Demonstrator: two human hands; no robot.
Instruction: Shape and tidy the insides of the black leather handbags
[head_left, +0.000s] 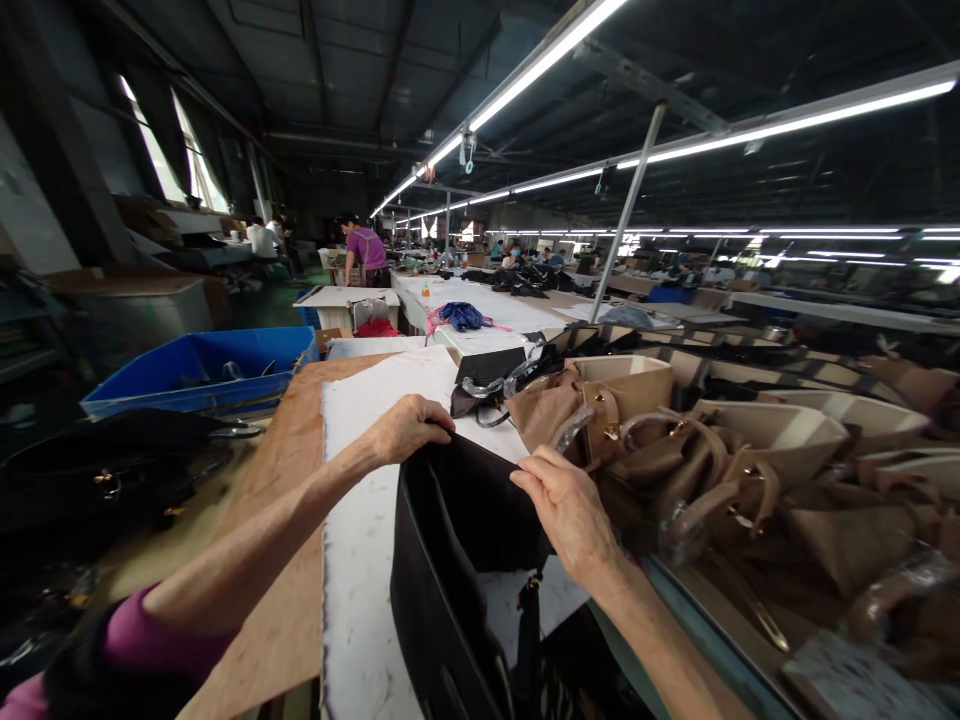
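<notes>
A black handbag [442,590] stands with its mouth open on the white-covered table [356,560] in front of me. My left hand [409,428] pinches the far rim of the bag near its left corner, thumb and fingers closed over the edge. Farther right along that same rim, my right hand [568,505] is closed on the edge, thumb against the panel. Between the two hands the rim is stretched roughly straight. A black strap with a small gold-coloured fitting [531,582] hangs at the bag's right side. The bag's lower part runs out of view.
Many brown handbags [720,480], some handles wrapped in clear plastic, crowd the right side. A blue bin [202,365] stands at left, with black bags [112,480] nearer me. Ahead lie a blue cloth bundle [463,316] and a slanted pole [630,210]. A person in purple [365,248] stands beyond.
</notes>
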